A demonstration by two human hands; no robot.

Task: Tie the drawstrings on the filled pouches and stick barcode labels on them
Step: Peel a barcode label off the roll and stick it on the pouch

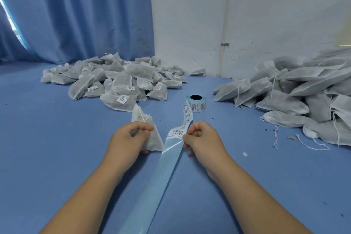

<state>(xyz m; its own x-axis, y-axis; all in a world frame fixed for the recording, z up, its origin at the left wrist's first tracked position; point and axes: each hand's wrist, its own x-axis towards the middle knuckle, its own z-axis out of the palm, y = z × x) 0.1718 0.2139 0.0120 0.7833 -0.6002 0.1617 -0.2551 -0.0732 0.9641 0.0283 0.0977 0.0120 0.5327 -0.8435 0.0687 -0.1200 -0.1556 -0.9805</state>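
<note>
My left hand grips a filled white mesh pouch with its drawstring at the top, held just above the blue table. My right hand pinches the edge of a barcode label on the label strip. The strip runs from the label roll, which stands behind my hands, and its bare blue backing trails toward me between my forearms.
A pile of labelled pouches lies at the back left. A larger heap of pouches without labels, strings loose, fills the right side. A blue curtain and a white wall stand behind the blue table.
</note>
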